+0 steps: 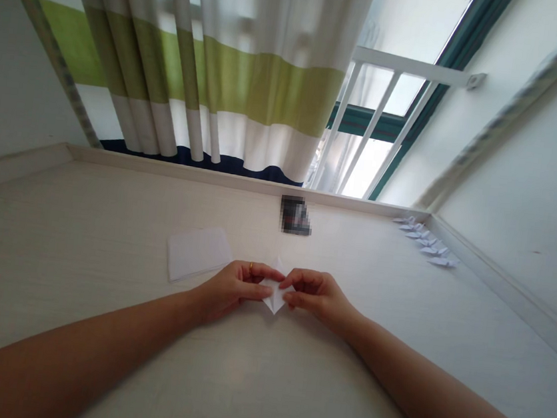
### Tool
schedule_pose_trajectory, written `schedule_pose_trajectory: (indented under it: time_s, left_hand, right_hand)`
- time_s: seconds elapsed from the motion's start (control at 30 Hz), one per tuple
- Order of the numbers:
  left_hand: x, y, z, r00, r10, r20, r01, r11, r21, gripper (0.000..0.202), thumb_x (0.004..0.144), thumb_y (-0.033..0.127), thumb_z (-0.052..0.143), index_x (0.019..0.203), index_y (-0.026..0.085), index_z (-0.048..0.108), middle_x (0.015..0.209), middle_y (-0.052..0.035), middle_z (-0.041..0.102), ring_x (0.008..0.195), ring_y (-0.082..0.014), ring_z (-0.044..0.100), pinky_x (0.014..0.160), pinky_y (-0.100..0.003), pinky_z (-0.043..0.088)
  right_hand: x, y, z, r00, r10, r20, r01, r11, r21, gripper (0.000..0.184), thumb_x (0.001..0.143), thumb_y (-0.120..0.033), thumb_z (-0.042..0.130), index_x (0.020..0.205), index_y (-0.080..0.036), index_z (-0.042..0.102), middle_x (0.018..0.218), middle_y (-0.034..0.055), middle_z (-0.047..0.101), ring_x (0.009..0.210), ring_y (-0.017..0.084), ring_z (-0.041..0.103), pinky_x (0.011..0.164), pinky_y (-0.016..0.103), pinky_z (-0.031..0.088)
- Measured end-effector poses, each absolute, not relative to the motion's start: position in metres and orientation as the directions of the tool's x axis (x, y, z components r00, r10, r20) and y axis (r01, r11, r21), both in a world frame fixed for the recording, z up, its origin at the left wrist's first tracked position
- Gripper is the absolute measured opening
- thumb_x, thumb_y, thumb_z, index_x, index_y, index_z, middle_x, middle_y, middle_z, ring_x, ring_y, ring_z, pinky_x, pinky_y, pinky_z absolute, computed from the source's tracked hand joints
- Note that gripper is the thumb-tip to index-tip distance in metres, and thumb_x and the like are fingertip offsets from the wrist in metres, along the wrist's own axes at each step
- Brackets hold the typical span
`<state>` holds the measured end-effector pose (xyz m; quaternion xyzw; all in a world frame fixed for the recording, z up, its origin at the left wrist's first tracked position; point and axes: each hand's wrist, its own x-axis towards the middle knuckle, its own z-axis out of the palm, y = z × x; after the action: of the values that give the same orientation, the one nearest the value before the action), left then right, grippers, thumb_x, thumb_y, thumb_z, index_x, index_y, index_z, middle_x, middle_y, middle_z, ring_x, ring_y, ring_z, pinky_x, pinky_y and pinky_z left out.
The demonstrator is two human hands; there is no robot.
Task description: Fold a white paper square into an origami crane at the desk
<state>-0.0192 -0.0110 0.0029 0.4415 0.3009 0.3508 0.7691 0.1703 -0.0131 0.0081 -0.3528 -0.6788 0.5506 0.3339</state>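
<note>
Between my two hands is a small piece of white folded paper (pixel 275 300), diamond-shaped, with one point towards me and another pointing away. My left hand (pixel 244 284) pinches its left side between thumb and fingers; a ring shows on one finger. On the right side, my right hand (pixel 313 291) grips the paper with thumb and fingertips, close to the left fingertips. Fingers cover part of the folds. A flat stack of white paper sheets (pixel 197 253) lies just beyond my left hand.
A dark, pixelated rectangular item (pixel 296 215) lies near the table's far edge. Several folded white paper figures (pixel 428 243) stand in a row at the far right corner. Raised rims border the pale table (pixel 259 381). Behind are a striped curtain (pixel 272 87) and a white railing (pixel 388 80).
</note>
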Motion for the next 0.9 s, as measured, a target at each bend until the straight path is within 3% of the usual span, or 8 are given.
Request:
schedule_pose_trajectory:
  time_s: [0.07,0.13,0.23,0.3,0.7,0.9]
  left_hand:
    - [-0.019,-0.011,0.004,0.547,0.820,-0.170,-0.280,0.370,0.886,0.028,0.058,0.013,0.068,0.086,0.013,0.066,0.080,-0.0048,0.066,0.069,-0.0129,0.058,0.067,-0.024,0.043]
    - [-0.019,-0.011,0.005,0.529,0.825,-0.200,-0.277,0.390,0.878,0.026,0.060,0.015,0.067,0.086,0.013,0.066,0.079,-0.0055,0.067,0.068,-0.0130,0.059,0.067,-0.025,0.044]
    - [-0.018,-0.012,0.006,0.507,0.831,-0.231,-0.269,0.407,0.873,0.026,0.061,0.014,0.067,0.087,0.012,0.065,0.077,-0.0051,0.067,0.065,-0.0119,0.059,0.065,-0.024,0.045]
    - [-0.018,-0.012,0.006,0.502,0.830,-0.243,-0.260,0.413,0.873,0.028,0.061,0.014,0.067,0.089,0.012,0.065,0.075,-0.0047,0.067,0.063,-0.0114,0.058,0.063,-0.024,0.045]
    - [-0.018,-0.011,0.001,0.470,0.835,-0.285,-0.227,0.426,0.876,0.028,0.061,0.016,0.067,0.090,0.012,0.064,0.071,-0.0032,0.066,0.057,-0.0083,0.056,0.060,-0.020,0.043]
    - [-0.016,-0.011,0.003,0.475,0.839,-0.266,-0.287,0.433,0.855,0.022,0.064,0.018,0.066,0.085,0.011,0.065,0.073,-0.0052,0.066,0.066,-0.0118,0.059,0.067,-0.022,0.044]
  right_hand:
    - [0.172,-0.014,0.011,-0.527,0.803,0.278,0.218,0.444,-0.869,0.018,0.068,-0.029,0.063,0.082,-0.017,0.063,0.080,0.0032,0.053,0.072,0.012,0.052,0.066,0.028,0.045]
    - [0.174,-0.015,0.013,-0.575,0.692,0.436,0.324,0.682,-0.655,0.022,0.068,-0.030,0.063,0.088,-0.020,0.063,0.098,0.0073,0.050,0.090,0.017,0.050,0.078,0.032,0.043]
    - [0.175,-0.018,0.017,-0.655,0.568,0.497,0.425,0.822,-0.379,0.025,0.072,-0.034,0.059,0.093,-0.020,0.062,0.102,0.0099,0.051,0.096,0.020,0.048,0.082,0.037,0.041]
    - [0.175,-0.019,0.018,-0.686,0.539,0.489,0.457,0.842,-0.287,0.025,0.074,-0.035,0.057,0.093,-0.018,0.061,0.095,0.0099,0.055,0.089,0.019,0.050,0.080,0.037,0.042]
    - [0.174,-0.018,0.018,-0.733,0.490,0.473,0.468,0.867,-0.173,0.019,0.081,-0.028,0.049,0.091,-0.017,0.059,0.084,0.0082,0.060,0.079,0.016,0.053,0.073,0.032,0.044]
    - [0.173,-0.020,0.021,-0.748,0.456,0.482,0.464,0.879,-0.110,0.019,0.082,-0.026,0.046,0.094,-0.016,0.058,0.084,0.0085,0.062,0.078,0.016,0.054,0.072,0.031,0.045]
